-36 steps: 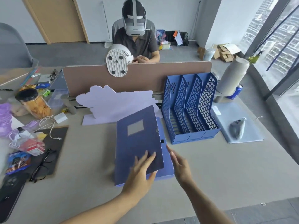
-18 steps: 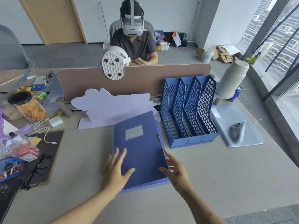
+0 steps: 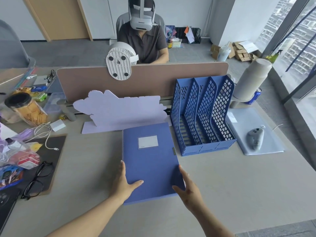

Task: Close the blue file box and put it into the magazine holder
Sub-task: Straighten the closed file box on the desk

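The blue file box (image 3: 150, 161) lies flat on the desk with its lid down and a white label on top. My left hand (image 3: 124, 183) holds its near left edge, thumb on the lid. My right hand (image 3: 187, 187) holds its near right edge, thumb on the lid. The blue magazine holder (image 3: 203, 117) stands just right of the box, upright, with three mesh-walled slots that look empty.
A pale purple cutout board (image 3: 119, 113) stands behind the box against the brown divider (image 3: 145, 79). Glasses (image 3: 36, 179), a cable, a snack jar (image 3: 25, 108) and bags crowd the left. A grey controller (image 3: 255, 140) rests on a folder at right. A person sits opposite.
The lid, half raised a second ago, has come down flat onto the box. My hands have shifted from the lid to the box's near side edges.
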Available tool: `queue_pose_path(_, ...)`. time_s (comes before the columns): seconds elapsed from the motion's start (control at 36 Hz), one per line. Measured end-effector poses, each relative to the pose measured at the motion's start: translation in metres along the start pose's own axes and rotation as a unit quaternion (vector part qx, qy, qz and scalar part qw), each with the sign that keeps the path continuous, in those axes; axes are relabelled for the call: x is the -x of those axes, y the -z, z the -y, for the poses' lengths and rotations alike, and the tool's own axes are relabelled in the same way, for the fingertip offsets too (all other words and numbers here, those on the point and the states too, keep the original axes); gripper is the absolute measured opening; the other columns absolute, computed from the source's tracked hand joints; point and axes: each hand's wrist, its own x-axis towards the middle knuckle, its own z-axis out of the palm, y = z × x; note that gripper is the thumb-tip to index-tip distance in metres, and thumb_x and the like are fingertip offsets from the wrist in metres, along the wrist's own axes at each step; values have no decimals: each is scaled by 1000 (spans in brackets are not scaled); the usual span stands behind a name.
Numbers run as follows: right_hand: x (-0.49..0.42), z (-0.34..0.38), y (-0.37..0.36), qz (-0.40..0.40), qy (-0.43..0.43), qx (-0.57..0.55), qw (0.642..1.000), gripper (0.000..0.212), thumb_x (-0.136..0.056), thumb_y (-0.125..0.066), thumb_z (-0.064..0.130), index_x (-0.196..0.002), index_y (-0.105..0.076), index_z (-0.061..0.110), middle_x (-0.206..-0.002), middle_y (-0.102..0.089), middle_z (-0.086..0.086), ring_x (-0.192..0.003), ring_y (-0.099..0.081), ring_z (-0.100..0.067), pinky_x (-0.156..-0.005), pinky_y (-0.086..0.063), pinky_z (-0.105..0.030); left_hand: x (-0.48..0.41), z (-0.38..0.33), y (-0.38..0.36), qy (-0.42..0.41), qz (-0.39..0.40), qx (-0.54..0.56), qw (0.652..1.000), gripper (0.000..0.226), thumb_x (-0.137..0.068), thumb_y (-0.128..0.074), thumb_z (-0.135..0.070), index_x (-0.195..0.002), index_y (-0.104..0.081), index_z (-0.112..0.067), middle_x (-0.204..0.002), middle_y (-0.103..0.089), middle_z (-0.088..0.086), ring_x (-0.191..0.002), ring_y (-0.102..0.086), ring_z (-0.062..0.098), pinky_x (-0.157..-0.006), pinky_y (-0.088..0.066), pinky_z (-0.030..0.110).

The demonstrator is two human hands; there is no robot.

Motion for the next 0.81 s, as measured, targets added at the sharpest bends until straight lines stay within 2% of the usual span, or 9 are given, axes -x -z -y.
queue_pose_path(0.11, 2, -2, -4, -8, -19, -7, 1000, 77, -83, -68, 5, -144, -31, 32, -143, -41, 16, -135, -42, -12, -90, -27, 6, 0, -2, -4, -7, -6, -9, 1000, 122, -74, -78, -49, -152, 14, -31, -165, 0, -11, -151, -12, 12, -118, -26, 35)
queue_pose_path(0.19, -1, -4, -6, -8, -29, -11, 999, 78, -83, -68, 4, -148, -30, 25, -143, -39, 17, -134, -42, -10, -85, -24, 11, -1, -2, -5, -13, -5, -10, 1000, 121, -76, -77, -46, -152, 15, -28, -165, 3, -11, -151, -8, 12, -119, -23, 34)
queue_pose_path(0.33, -1, -8, -7, -4, -29, -17, 999, 79, -83, -67, 3, -149, -30, 25, -145, -35, 20, -134, -35, 0, -101, -25, -4, -2, -3, -6, -16, -1, -15, 1000, 120, -77, -78, -42, -152, 15, -27, -165, 5, -10, -151, -5, 11, -118, -21, 32)
queue_pose_path(0.39, -1, -9, -7, -2, -29, -25, 999, 80, -83, -66, 1, -149, -29, 25, -142, -33, 26, -131, -32, 8, -97, -24, 3, -2, -3, -7, -16, -1, -13, 1000, 120, -77, -78, -40, -152, 15, -26, -165, 6, -11, -151, -4, 11, -117, -20, 31)
queue_pose_path(0.44, -1, -10, -8, -3, -29, -25, 999, 80, -83, -66, 1, -149, -29, 24, -139, -31, 30, -132, -32, 6, -93, -22, 8, -2, -3, -8, -17, -1, -15, 1000, 120, -78, -77, -39, -152, 16, -26, -164, 8, -11, -152, -3, 11, -117, -19, 30)
queue_pose_path(0.61, -1, -8, -6, -3, -26, -20, 999, 80, -84, -66, 2, -150, -26, 23, -144, -31, 19, -141, -30, -6, -105, -23, -11, -4, -2, -10, -17, 5, -27, 999, 121, -79, -76, -40, -151, 19, -24, -164, 13, -10, -152, 1, 11, -118, -18, 31)
queue_pose_path(0.69, -2, -8, -6, 10, -23, -18, 1000, 81, -84, -67, 5, -150, -24, 25, -154, -23, 9, -143, -19, -5, -107, -22, -14, -4, -2, -9, -18, 2, -38, 999, 120, -79, -75, -42, -151, 20, -25, -164, 14, -9, -152, 0, 14, -118, -20, 33)
queue_pose_path(0.75, -7, -7, -3, 19, -16, -19, 1000, 80, -85, -69, 11, -150, -25, 27, -159, -19, -2, -142, -10, -2, -114, -22, -22, -6, -1, -7, -17, 1, -61, 998, 121, -77, -75, -47, -151, 19, -30, -163, 18, -9, -152, -8, 21, -115, -27, 36)
queue_pose_path(0.81, -18, -1, 6, 38, -5, -10, 999, 78, -86, -68, 20, -150, -25, 29, -160, -20, -9, -148, -11, -12, -118, -25, -35, -9, -3, -3, -10, 4, -84, 996, 123, -72, -77, -54, -149, 17, -40, -162, 24, -9, -149, -19, 31, -110, -36, 40)
